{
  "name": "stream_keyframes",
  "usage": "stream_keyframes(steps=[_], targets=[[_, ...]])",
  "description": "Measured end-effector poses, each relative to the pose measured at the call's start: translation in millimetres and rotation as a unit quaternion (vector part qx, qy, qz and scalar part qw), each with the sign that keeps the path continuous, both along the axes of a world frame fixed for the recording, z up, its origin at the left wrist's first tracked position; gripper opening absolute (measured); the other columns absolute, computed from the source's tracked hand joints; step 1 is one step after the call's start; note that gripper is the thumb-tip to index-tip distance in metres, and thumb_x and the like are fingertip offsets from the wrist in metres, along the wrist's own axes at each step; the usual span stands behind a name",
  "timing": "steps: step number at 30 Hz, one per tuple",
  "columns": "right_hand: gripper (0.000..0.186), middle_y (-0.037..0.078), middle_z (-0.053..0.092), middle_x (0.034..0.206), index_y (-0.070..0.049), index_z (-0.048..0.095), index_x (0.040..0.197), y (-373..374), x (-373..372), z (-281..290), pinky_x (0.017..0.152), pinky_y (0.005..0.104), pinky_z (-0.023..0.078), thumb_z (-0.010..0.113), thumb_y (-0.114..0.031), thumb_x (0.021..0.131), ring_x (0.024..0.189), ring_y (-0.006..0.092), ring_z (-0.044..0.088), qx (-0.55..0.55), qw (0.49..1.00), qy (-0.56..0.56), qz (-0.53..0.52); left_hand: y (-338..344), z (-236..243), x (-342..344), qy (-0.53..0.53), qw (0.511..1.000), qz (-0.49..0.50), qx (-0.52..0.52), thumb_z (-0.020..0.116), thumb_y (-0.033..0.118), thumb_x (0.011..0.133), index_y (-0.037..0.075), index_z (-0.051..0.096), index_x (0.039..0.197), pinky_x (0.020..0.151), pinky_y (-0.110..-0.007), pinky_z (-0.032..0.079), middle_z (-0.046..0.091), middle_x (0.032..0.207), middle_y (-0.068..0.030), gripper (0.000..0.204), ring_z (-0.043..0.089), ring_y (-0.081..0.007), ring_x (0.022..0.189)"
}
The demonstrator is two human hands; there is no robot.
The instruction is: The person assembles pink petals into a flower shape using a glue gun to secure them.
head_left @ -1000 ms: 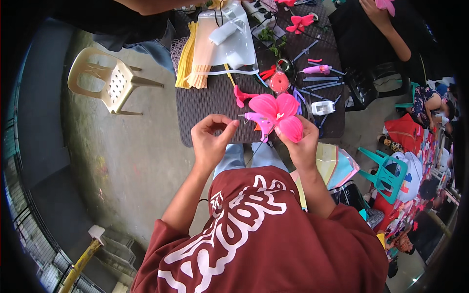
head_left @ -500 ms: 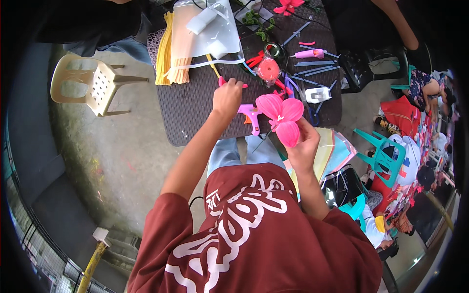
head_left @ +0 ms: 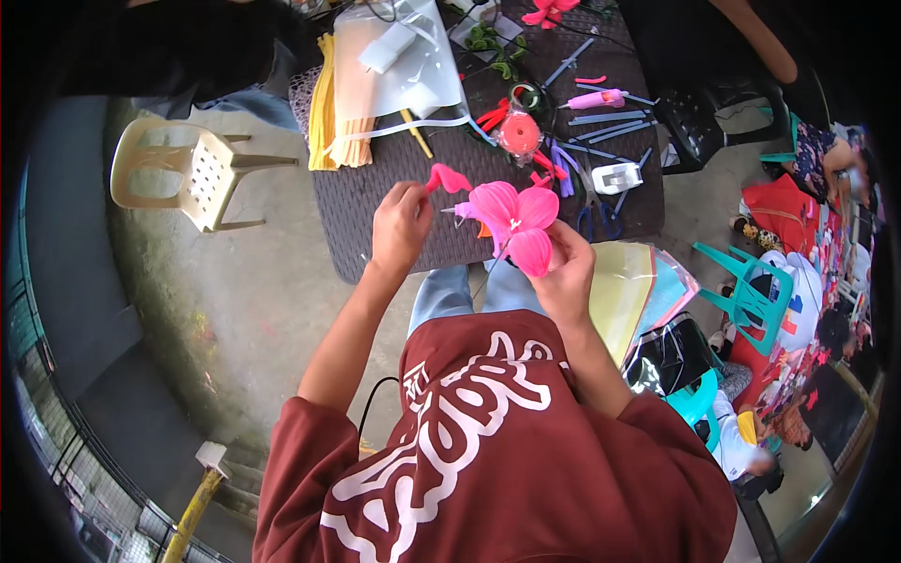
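My left hand [head_left: 402, 227] pinches one end of a loose pink petal [head_left: 450, 178], which points to the right over the near part of the table. In my right hand [head_left: 569, 270] is a pink pipe-cleaner flower [head_left: 531, 208] with three wide petals and a pale centre, gripped near its base. A thin dark stem hangs below the flower. Partly hidden behind the flower, a pink-purple glue gun [head_left: 464, 212] rests on the table; only its nozzle end and a bit of orange show. The petal and the flower are apart.
On the dark woven table [head_left: 361, 220] lie yellow strips [head_left: 322, 103], a clear plastic bag [head_left: 413, 66], a red ribbon roll [head_left: 519, 133], scissors [head_left: 597, 208], a white tape dispenser [head_left: 617, 177], glue sticks [head_left: 605, 120] and another glue gun [head_left: 597, 98]. A cream chair [head_left: 192, 174] stands left.
My left hand has lifted the pink petal off the table and drawn it toward me and slightly left. The flower in my right hand has shifted a little left and now covers more of the glue gun.
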State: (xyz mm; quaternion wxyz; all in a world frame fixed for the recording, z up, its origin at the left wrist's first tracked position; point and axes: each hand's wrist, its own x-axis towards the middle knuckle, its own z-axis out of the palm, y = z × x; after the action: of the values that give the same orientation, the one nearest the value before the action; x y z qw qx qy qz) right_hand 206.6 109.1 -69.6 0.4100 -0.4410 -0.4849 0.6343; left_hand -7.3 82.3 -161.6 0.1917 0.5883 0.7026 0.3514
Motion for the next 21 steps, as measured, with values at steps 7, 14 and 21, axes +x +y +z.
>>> stream_keyframes(steps=[7,14,21], targets=[[0.037,0.011,0.060,0.099,0.009,0.054,0.103,-9.8,-15.9,-6.8,0.081,0.0267,0.051,0.071,0.004,0.071,0.090,0.0152,0.061,-0.008,0.999,-0.002,0.038,-61.1,-50.0,-26.0,0.098,0.986,0.068,-0.114,0.066,0.007,0.066,0.006,0.058,0.081,0.068,-0.039,0.048,0.060,0.082,-0.0104,0.017,0.057,-0.0288,0.079],[0.037,0.010,0.060,0.099,0.009,0.054,0.104,-24.1,-18.1,-4.2,0.081,0.0266,0.051,0.070,0.005,0.071,0.091,0.0149,0.060,0.004,0.999,-0.017,0.033,-57.2,-60.2,-28.9,0.065,0.988,0.047,-0.132,0.067,0.010,0.065,0.004,0.057,0.088,0.071,-0.040,0.048,0.062,0.083,-0.0107,0.026,0.058,-0.0311,0.080],[0.033,0.007,0.061,0.097,0.005,0.057,0.103,-31.9,-25.5,9.6,0.079,0.0256,0.048,0.070,0.001,0.072,0.087,0.0118,0.059,-0.003,1.000,0.020,0.023,-53.7,-32.8,-35.1,-0.216,0.959,0.124,-0.138,0.071,0.007,0.069,-0.002,0.061,0.088,0.054,-0.027,0.047,0.064,0.073,-0.0076,0.023,0.059,-0.0131,0.059]])
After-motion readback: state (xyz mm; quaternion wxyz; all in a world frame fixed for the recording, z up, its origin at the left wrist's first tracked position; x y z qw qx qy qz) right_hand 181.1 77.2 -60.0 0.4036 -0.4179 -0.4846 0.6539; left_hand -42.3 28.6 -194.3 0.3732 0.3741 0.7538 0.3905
